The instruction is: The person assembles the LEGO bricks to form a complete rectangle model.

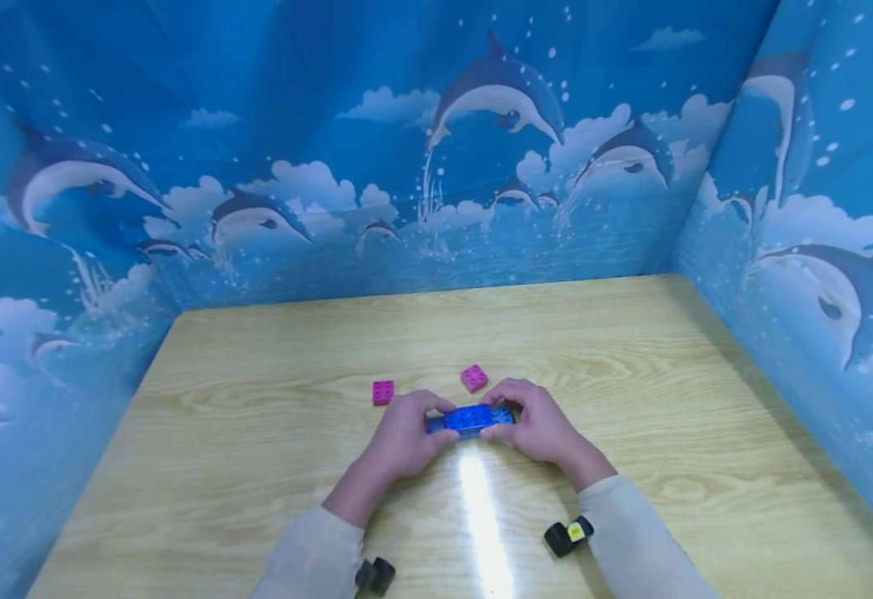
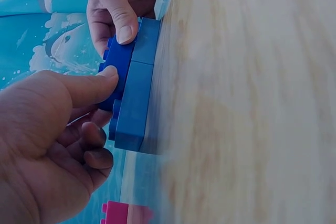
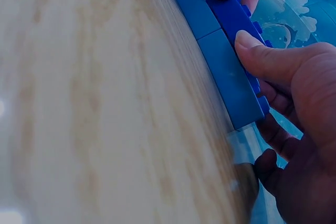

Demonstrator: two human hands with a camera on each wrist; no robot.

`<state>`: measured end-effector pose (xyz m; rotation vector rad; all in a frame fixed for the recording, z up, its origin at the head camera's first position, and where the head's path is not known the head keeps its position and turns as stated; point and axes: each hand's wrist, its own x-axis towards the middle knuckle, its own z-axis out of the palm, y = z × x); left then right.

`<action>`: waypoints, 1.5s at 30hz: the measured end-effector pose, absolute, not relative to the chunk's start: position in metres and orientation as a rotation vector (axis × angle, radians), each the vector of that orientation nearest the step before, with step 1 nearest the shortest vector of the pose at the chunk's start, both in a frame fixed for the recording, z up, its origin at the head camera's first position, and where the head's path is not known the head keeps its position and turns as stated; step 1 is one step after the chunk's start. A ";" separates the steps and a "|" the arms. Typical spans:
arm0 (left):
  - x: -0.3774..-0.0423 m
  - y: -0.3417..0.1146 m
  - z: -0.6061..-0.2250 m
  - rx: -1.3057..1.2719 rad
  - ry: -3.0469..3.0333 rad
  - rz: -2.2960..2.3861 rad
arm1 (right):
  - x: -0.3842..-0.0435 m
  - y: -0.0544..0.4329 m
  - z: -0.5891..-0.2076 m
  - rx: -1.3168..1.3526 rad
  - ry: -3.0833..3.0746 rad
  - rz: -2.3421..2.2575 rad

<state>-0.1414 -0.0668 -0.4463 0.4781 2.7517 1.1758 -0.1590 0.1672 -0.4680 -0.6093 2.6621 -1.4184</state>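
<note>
As my eye travels from the left edge of the desk (image 1: 256, 358) to its right, I come first to a pale sleeve (image 1: 312, 545) with a black device (image 1: 376, 576) at its wrist. Farther toward the back edge sits a pink brick (image 1: 383, 393), studs up, near the left hand (image 1: 404, 437). That hand pinches a dark blue brick (image 1: 468, 418) about midway between the left and right edges, thumb on the near side. Under it two lighter blue bricks lie end to end on the desk, the left lighter blue brick (image 2: 134, 106) and the right lighter blue brick (image 2: 147, 40), and the dark one straddles their seam (whether it is pressed fully home, I can't tell). Just beyond the dark brick, toward the back edge, a second pink brick (image 1: 473, 378) sits at an angle. Next comes the right hand (image 1: 539, 426), clamped on the dark blue brick too, its thumb against the near side. Rightmost is the other sleeve (image 1: 642, 537), a black device with a yellow patch (image 1: 569, 536) at the wrist.
</note>
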 end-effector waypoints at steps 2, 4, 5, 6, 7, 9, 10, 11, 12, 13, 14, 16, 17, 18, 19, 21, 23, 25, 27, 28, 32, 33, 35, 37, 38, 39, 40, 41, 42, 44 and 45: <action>-0.141 -0.066 -0.446 0.476 2.760 1.175 | -0.159 0.168 -0.468 -0.621 2.664 -1.417; -0.141 -0.064 -0.447 0.464 2.767 1.173 | -0.159 0.168 -0.468 -0.631 2.668 -1.418; -0.140 -0.064 -0.447 0.457 2.769 1.172 | -0.158 0.168 -0.468 -0.636 2.670 -1.417; -0.140 -0.063 -0.447 0.447 2.770 1.175 | -0.158 0.168 -0.468 -0.640 2.671 -1.419; -0.140 -0.063 -0.448 0.437 2.773 1.175 | -0.158 0.168 -0.468 -0.642 2.673 -1.414; -0.140 -0.063 -0.449 0.424 2.777 1.178 | -0.158 0.168 -0.469 -0.650 2.674 -1.410; -0.140 -0.063 -0.450 0.421 2.781 1.180 | -0.159 0.168 -0.469 -0.650 2.674 -1.405; -0.140 -0.063 -0.450 0.422 2.784 1.185 | -0.159 0.168 -0.469 -0.646 2.674 -1.400; -0.140 -0.063 -0.451 0.423 2.787 1.191 | -0.159 0.168 -0.469 -0.638 2.671 -1.398; -0.140 -0.064 -0.452 0.425 2.789 1.195 | -0.160 0.168 -0.468 -0.628 2.667 -1.395; -0.140 -0.064 -0.452 0.427 2.789 1.202 | -0.160 0.167 -0.467 -0.625 2.665 -1.390; -0.140 -0.065 -0.453 0.424 2.786 1.215 | -0.161 0.167 -0.466 -0.609 2.665 -1.378; -0.141 -0.066 -0.453 0.420 2.779 1.228 | -0.161 0.167 -0.465 -0.604 2.663 -1.373; -0.141 -0.066 -0.454 0.413 2.770 1.239 | -0.162 0.167 -0.464 -0.599 2.661 -1.370; -0.141 -0.067 -0.454 0.407 2.759 1.251 | -0.162 0.167 -0.464 -0.597 2.661 -1.366; -0.140 -0.068 -0.455 0.385 2.738 1.277 | -0.162 0.167 -0.464 -0.589 2.662 -1.359; -0.140 -0.069 -0.456 0.365 2.724 1.298 | -0.162 0.167 -0.464 -0.584 2.662 -1.353; -0.140 -0.071 -0.458 0.359 2.718 1.317 | -0.162 0.167 -0.465 -0.582 2.666 -1.350; -0.140 -0.072 -0.460 0.346 2.716 1.334 | -0.162 0.167 -0.465 -0.580 2.671 -1.349; -0.140 -0.073 -0.461 0.342 2.715 1.343 | -0.162 0.167 -0.466 -0.581 2.674 -1.348; -0.141 -0.078 -0.466 0.347 2.700 1.388 | -0.162 0.167 -0.465 -0.578 2.675 -1.350; -0.141 -0.079 -0.467 0.353 2.695 1.395 | -0.162 0.167 -0.465 -0.575 2.676 -1.348; -0.141 -0.081 -0.469 0.369 2.691 1.399 | -0.162 0.168 -0.464 -0.572 2.674 -1.348; -0.141 -0.082 -0.468 0.367 2.689 1.393 | -0.162 0.168 -0.464 -0.569 2.671 -1.351; -0.140 -0.082 -0.468 0.363 2.687 1.389 | -0.162 0.168 -0.465 -0.568 2.672 -1.350; -0.140 -0.082 -0.468 0.357 2.687 1.384 | -0.162 0.168 -0.465 -0.567 2.673 -1.350; -0.140 -0.083 -0.468 0.350 2.686 1.381 | -0.162 0.168 -0.465 -0.568 2.673 -1.351; -0.140 -0.083 -0.467 0.340 2.682 1.382 | -0.162 0.167 -0.464 -0.565 2.670 -1.353; -0.139 -0.083 -0.467 0.327 2.678 1.384 | -0.162 0.168 -0.464 -0.564 2.668 -1.354; -0.139 -0.083 -0.468 0.314 2.672 1.391 | -0.162 0.169 -0.464 -0.560 2.658 -1.354; -0.139 -0.083 -0.468 0.304 2.670 1.395 | -0.162 0.169 -0.464 -0.558 2.647 -1.359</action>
